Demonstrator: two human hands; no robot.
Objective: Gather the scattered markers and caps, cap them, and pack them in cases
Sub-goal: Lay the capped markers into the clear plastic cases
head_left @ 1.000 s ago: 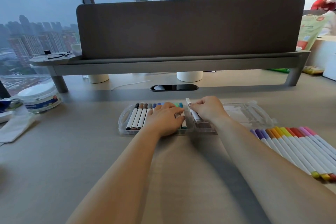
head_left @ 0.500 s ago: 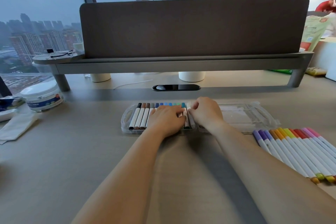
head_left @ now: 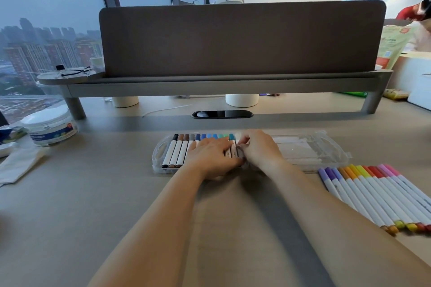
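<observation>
The open clear case (head_left: 161, 158) lies on the table (head_left: 70, 205), directly ahead of the person. Its left half holds a row of markers (head_left: 177, 154). Its lid (head_left: 310, 147) lies flat to the right.

The left hand (head_left: 211, 156) rests palm down on the middle and right part of the row, fingers nearly straight. The right hand (head_left: 258, 149) is just beside it at the right end of the row, fingers curled toward the last marker (head_left: 234, 152). Whether these fingers pinch that marker or only press it cannot be told. The two hands nearly touch over this marker.

One second ago, the right hand held this white marker tilted above the end of the row. It now lies in the case, level and parallel with its neighbours.

The long axis of the markers in the case runs away from the person, with the coloured caps at the far end.

A second row of loose markers (head_left: 373, 191) lies on the table to the right, well apart from both hands. These lie diagonally, caps toward the far left.
</observation>
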